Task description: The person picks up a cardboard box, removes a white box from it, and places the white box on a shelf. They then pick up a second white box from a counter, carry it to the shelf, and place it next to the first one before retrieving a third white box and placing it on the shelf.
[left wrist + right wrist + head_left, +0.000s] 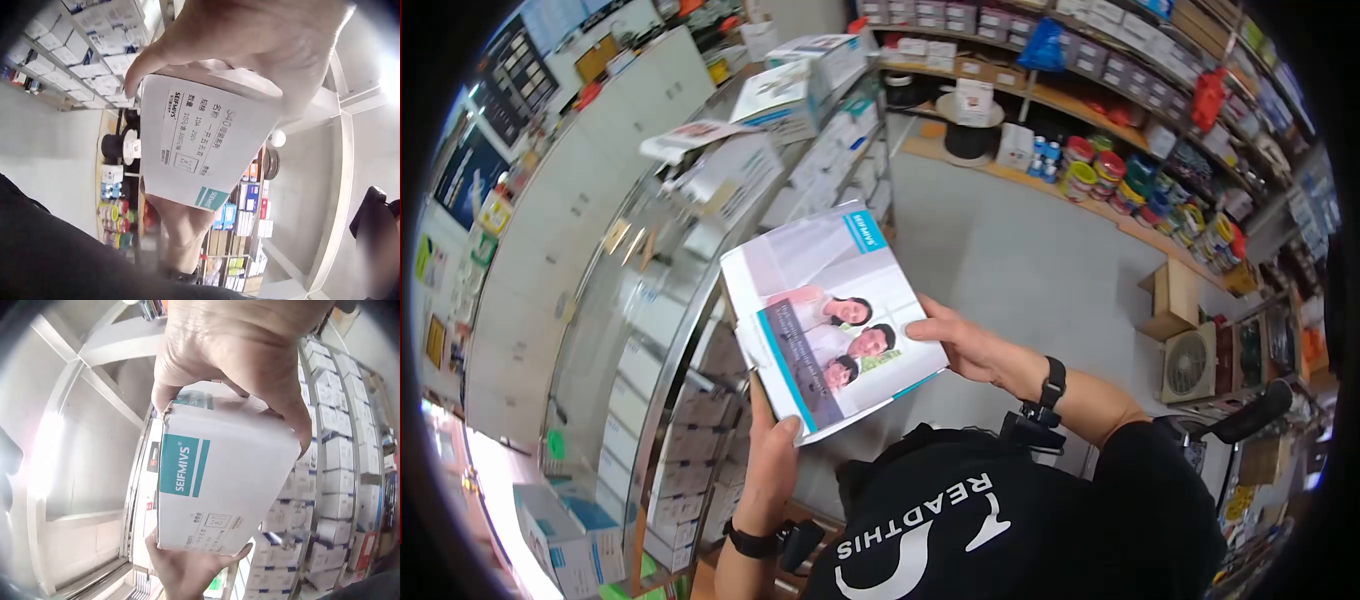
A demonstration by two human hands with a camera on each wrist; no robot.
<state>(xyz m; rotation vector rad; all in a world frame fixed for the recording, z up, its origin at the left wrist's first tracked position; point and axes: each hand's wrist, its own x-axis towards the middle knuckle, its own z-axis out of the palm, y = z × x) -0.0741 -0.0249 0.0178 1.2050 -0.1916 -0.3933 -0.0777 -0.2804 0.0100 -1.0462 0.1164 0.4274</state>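
Both hands hold a white box [820, 310] with a photo of several people and a blue-green label, in front of the person's chest. The left hand [772, 455] grips its lower left corner, thumb on the near edge. On its right side, the right hand [970, 345] has its thumb on the top face and the other fingers underneath. In the left wrist view the box [187, 144] shows a printed side, with the left hand [244, 37] around one end. The right wrist view has the right hand [237, 350] around the box [225, 475], a teal label visible.
A glass display counter [615, 290] runs along the left, with boxes [785, 100] on top. Shelves [1050, 95] line the back, and colourful buckets [1108, 175] stand below them. At the right are a wooden box [1172, 300] and a fan unit [1190, 362]. Grey floor [990, 235] lies between.
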